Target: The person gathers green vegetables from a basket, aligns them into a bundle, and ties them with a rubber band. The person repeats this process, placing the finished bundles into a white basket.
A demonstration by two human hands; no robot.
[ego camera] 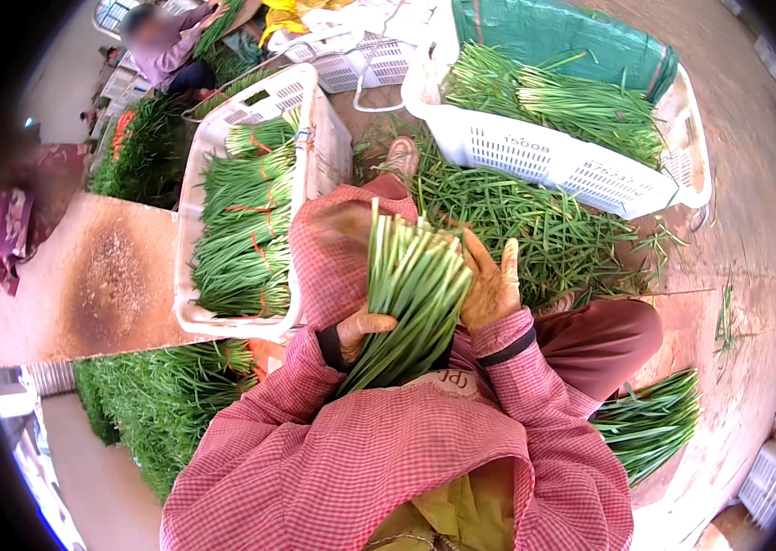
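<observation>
A loose bunch of garlic chives [415, 289] stands over my lap, pale stem ends up and green leaves hanging toward my body. My left hand [364, 329] grips its left side, with the thumb across the front and the other fingers hidden behind. At its right side is my right hand [494, 282], fingers and thumb apart, the palm turned toward the stems. The fingertips reach the bunch near its upper right edge. To the left, a white plastic crate [188, 275] holds several chive bundles [243, 186] tied with orange-red bands.
Ahead right, another white crate [567, 155] bears writing and holds chives beside a green woven sheet [567, 41]. Loose leaf trimmings [518, 227] cover the floor below it. More chives lie at left [154, 392] and right [656, 420]. Another person [160, 55] sits far left.
</observation>
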